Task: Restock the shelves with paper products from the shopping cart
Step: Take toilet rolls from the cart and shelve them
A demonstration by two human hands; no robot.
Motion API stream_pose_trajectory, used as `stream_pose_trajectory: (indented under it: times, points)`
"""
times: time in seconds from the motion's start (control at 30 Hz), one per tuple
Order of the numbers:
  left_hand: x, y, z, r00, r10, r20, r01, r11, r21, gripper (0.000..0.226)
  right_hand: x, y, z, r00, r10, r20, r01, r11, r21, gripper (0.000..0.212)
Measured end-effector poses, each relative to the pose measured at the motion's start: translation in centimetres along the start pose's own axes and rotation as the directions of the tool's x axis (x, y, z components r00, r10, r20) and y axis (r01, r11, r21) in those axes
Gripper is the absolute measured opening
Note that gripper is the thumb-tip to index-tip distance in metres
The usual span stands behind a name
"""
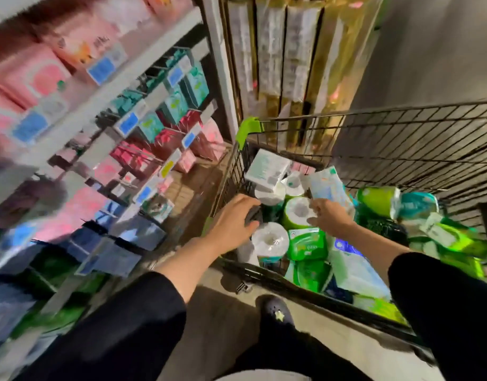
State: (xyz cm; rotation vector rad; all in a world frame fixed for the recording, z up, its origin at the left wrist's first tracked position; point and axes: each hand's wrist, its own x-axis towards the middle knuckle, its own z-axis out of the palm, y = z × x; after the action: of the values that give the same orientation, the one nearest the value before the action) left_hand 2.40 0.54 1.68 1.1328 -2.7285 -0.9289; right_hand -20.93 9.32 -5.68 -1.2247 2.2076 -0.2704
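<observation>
Head view: left hand curls over the shopping cart rim at nine o'clock, steadying it; right hand pinches a tissue pack among stacked paper products, probably for shelving.

- Shopping cart: black wire basket, green corner trim, right of scene, filled.
- Paper products in cart: white rolls on end, green-wrapped packs, white-blue packs, heaped loosely.
- Shelves: left, tilted in view, holding pink, teal, blue packs; blurred.
</observation>
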Motion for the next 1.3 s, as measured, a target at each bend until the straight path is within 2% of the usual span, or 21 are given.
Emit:
stream_pose_trajectory:
  times: [0.13, 0.23, 0.3, 0.4, 0.5, 0.67, 0.73, 0.83, 0.9, 1.0, 1.07, 1.17, 1.3]
  points:
    - [3.1, -1.3, 3.6, 0.971, -0.160, 0.176, 0.161, 0.987, 0.008, 0.060, 2.4, 1.6, 3.8, 0.990, 0.022, 0.139, -0.031, 0.998, 0.062, 0.033]
    - [5.1, -2.5, 5.5, 0.939, -0.204, 0.279, 0.196, 0.979, 0.056, 0.060, 3.4, 2.4, 6.1, 0.982, 0.057, 0.182, -0.079, 0.990, 0.118, 0.047]
    - [6.3, -3.2, 7.0, 0.914, -0.234, 0.331, 0.220, 0.972, 0.080, 0.057, 4.0, 3.3, 7.2, 0.981, 0.107, 0.159, -0.133, 0.977, 0.164, 0.051]
    - [7.4, -3.9, 9.2, 0.894, -0.291, 0.340, 0.280, 0.957, 0.083, 0.055, 4.6, 4.8, 8.1, 0.982, 0.187, 0.012, -0.186, 0.959, 0.216, 0.055]
    - [8.3, -4.2, 11.3, 0.876, -0.307, 0.372, 0.293, 0.951, 0.096, 0.060, 5.1, 5.7, 8.8, 0.985, 0.143, -0.097, -0.121, 0.973, 0.198, 0.063]
    - [9.7, -5.3, 14.2, 0.862, -0.351, 0.366, 0.320, 0.936, 0.143, 0.078, 6.4, 6.3, 10.0, 0.993, 0.099, -0.057, -0.090, 0.985, 0.147, 0.067]
    - [9.8, -5.8, 15.1, 0.846, -0.363, 0.391, 0.317, 0.932, 0.178, 0.073, 6.9, 6.3, 10.7, 0.995, 0.097, -0.037, -0.091, 0.986, 0.142, 0.066]
    - [9.7, -6.0, 16.0, 0.861, -0.349, 0.370, 0.279, 0.932, 0.230, 0.064, 7.0, 6.1, 11.5, 0.994, 0.100, -0.037, -0.090, 0.973, 0.213, 0.060]
    - [9.5, -6.0, 16.1, 0.863, -0.358, 0.356, 0.305, 0.932, 0.198, 0.070, 7.1, 6.1, 11.7, 0.992, 0.118, -0.047, -0.102, 0.962, 0.253, 0.056]
    - [9.3, -6.0, 16.0, 0.877, -0.354, 0.324, 0.312, 0.934, 0.175, 0.064, 7.4, 6.0, 11.6, 0.989, 0.128, -0.073, -0.102, 0.953, 0.287, 0.046]
    - [9.2, -5.5, 15.6, 0.865, -0.403, 0.300, 0.388, 0.915, 0.110, 0.071, 7.1, 5.9, 11.3, 0.989, 0.112, -0.097, -0.078, 0.949, 0.305, 0.044]
    - [9.3, -4.5, 14.7, 0.839, -0.473, 0.267, 0.511, 0.855, -0.092, 0.071, 5.7, 6.0, 10.6, 0.985, 0.082, -0.154, -0.025, 0.938, 0.345, 0.044]
    - [10.1, -2.3, 13.6, 0.844, -0.464, 0.271, 0.535, 0.768, -0.352, 0.072, 3.7, 6.7, 9.2, 0.969, 0.009, -0.246, 0.093, 0.912, 0.399, 0.037]
